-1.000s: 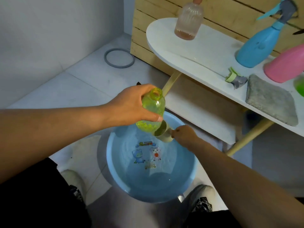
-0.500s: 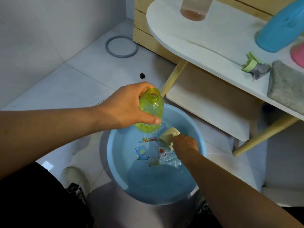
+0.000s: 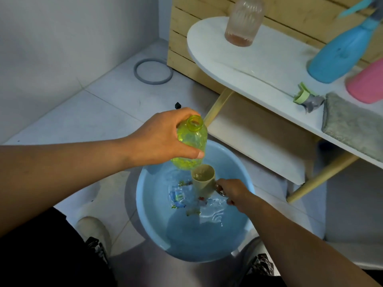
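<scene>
- The fingers of our left hand point(image 3: 161, 137) were clamped round the green bottle point(image 3: 192, 139), held mouth up over the basin's far rim.
- The fingers of our right hand point(image 3: 232, 192) were curled on the cup's handle; the cup point(image 3: 203, 180) hung just beside the bottle's base, above the water point(image 3: 203, 228).
- The basin point(image 3: 145, 204) sat on the floor point(image 3: 93, 121) by the bench point(image 3: 259, 65).

I see a plain white wall point(image 3: 62, 38) meeting a pale tiled floor point(image 3: 93, 121). A white oval-topped table on slanted wooden legs point(image 3: 269, 65) stands against a slatted pale-wood panel point(image 3: 186, 27). The light is dim.
</scene>
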A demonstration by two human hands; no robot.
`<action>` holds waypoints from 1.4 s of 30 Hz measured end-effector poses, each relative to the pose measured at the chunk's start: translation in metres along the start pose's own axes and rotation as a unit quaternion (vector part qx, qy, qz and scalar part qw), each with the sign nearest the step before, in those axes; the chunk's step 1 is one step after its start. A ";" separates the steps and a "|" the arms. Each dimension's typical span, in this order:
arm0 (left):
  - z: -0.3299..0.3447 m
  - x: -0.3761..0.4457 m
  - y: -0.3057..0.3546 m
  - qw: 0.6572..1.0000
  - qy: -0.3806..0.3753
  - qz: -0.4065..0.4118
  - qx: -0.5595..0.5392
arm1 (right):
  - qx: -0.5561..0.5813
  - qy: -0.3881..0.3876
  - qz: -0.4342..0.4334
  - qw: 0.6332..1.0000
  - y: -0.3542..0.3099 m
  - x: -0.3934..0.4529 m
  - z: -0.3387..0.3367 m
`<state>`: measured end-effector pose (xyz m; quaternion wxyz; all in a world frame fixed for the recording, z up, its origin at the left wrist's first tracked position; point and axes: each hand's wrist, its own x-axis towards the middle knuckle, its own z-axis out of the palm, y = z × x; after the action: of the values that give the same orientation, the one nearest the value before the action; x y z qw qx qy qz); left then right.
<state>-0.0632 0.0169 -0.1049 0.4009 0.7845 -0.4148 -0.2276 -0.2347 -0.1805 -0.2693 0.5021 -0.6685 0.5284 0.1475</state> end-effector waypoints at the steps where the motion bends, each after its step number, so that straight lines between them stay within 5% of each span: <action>1: -0.002 -0.002 0.002 1.000 0.005 0.007 -0.003 | 0.006 0.007 -0.012 1.000 -0.004 -0.009 -0.005; 23: -0.002 -0.023 0.015 0.997 0.055 0.052 0.007 | 0.005 0.116 -0.247 0.962 -0.136 -0.201 -0.119; 42: 0.000 -0.016 0.006 0.998 0.042 0.040 -0.003 | -0.080 0.194 -0.345 0.915 -0.157 -0.219 -0.110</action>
<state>-0.0749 0.0284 -0.0996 0.4292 0.7751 -0.4275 -0.1795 -0.2242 -0.1587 0.0208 0.3543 -0.8625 0.3389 -0.1256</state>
